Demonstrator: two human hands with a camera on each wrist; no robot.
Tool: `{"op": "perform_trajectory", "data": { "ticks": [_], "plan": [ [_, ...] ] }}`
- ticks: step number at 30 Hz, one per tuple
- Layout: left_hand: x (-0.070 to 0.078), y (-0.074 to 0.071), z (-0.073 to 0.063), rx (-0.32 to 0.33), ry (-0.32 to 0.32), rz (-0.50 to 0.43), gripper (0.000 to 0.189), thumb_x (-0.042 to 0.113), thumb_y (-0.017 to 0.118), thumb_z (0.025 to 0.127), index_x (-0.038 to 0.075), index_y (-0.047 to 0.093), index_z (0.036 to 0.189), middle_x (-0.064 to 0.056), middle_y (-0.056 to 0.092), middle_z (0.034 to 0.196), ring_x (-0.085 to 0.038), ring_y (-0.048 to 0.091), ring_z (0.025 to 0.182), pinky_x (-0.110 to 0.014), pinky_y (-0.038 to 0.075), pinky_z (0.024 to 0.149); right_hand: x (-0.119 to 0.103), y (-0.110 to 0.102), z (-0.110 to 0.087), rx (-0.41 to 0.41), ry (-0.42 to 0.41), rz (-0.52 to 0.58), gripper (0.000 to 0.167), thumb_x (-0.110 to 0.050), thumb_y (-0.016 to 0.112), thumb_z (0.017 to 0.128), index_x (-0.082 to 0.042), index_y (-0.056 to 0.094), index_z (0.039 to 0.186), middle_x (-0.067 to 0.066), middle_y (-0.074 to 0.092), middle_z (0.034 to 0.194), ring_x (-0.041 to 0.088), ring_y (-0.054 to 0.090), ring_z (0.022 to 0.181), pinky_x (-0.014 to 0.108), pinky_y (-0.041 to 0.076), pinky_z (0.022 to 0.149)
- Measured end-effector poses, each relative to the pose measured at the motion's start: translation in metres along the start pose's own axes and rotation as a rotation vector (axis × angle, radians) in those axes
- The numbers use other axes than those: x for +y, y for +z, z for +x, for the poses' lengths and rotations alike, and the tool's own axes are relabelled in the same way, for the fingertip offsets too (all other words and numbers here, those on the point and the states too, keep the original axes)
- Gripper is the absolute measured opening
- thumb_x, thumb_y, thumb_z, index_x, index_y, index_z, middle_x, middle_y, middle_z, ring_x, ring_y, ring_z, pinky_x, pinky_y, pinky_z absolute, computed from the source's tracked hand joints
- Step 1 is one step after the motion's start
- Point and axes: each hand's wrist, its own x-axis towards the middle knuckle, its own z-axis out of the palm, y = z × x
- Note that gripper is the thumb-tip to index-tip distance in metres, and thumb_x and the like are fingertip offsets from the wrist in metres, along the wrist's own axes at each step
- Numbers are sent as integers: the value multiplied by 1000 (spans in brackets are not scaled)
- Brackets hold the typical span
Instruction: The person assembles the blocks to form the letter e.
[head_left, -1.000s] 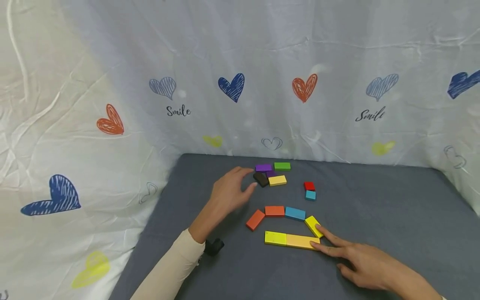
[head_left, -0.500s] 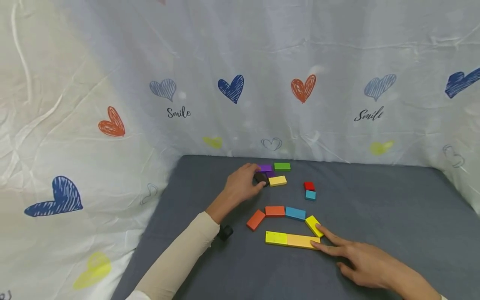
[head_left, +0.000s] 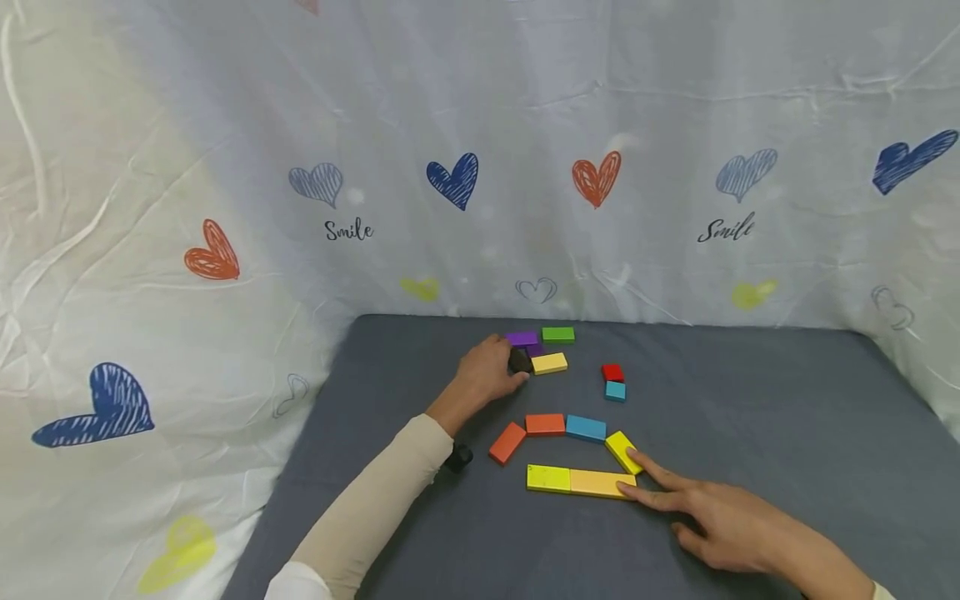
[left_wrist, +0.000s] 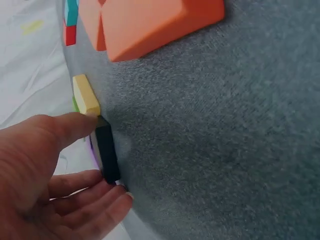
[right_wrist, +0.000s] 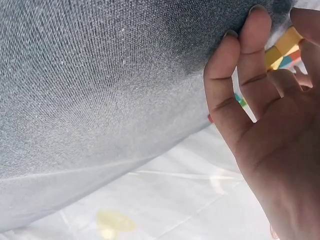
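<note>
My left hand (head_left: 480, 375) is at the far cluster of blocks, its thumb and fingers at opposite ends of a black block (left_wrist: 107, 152), gripping it. Beside that block lie a purple block (head_left: 522, 338), a second, darker purple one and a pale yellow block (head_left: 550, 363). My right hand (head_left: 731, 521) reaches in from the right with two fingers extended. One fingertip touches a tilted yellow block (head_left: 619, 448), the other rests on the end of a light orange block (head_left: 596, 482). In the right wrist view its other fingers are bent and hold nothing.
An orange-red block (head_left: 507, 442), another orange-red block (head_left: 544, 425) and a blue block (head_left: 586, 427) continue the arc. A lime block (head_left: 548, 477) adjoins the light orange one. Farther back are green (head_left: 558, 334), red (head_left: 612, 372) and light blue (head_left: 615, 391) blocks. A white curtain (head_left: 525, 108) hangs behind.
My left hand has moved right to the black block, and its thumb and fingers have closed on that block. My right hand keeps its place on the two blocks.
</note>
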Motion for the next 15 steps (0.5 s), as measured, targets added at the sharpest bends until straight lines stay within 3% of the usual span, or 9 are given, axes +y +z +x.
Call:
{"op": "perform_trajectory", "data": {
  "ticks": [8,15],
  "plan": [
    [3,5,9,24,-1,27,43,39,78,95,3,71,118,-11,67,119,-22,66,92,-40,59,77,-2,-3,2,-10,-2,13,79,-10,69,98,-51,41,160,-3,16,177,14,57,102,23,37,50],
    [-3,-10,-1,111,69,-90,54,39,76,91,2,66,130,-12,66,118,-23,64,95,-41,59,82,-1,-3,0,-5,4,37,79,-9,68,98,-50,42,159,-3,17,177,11,57,98,23,35,49]
  ]
}}
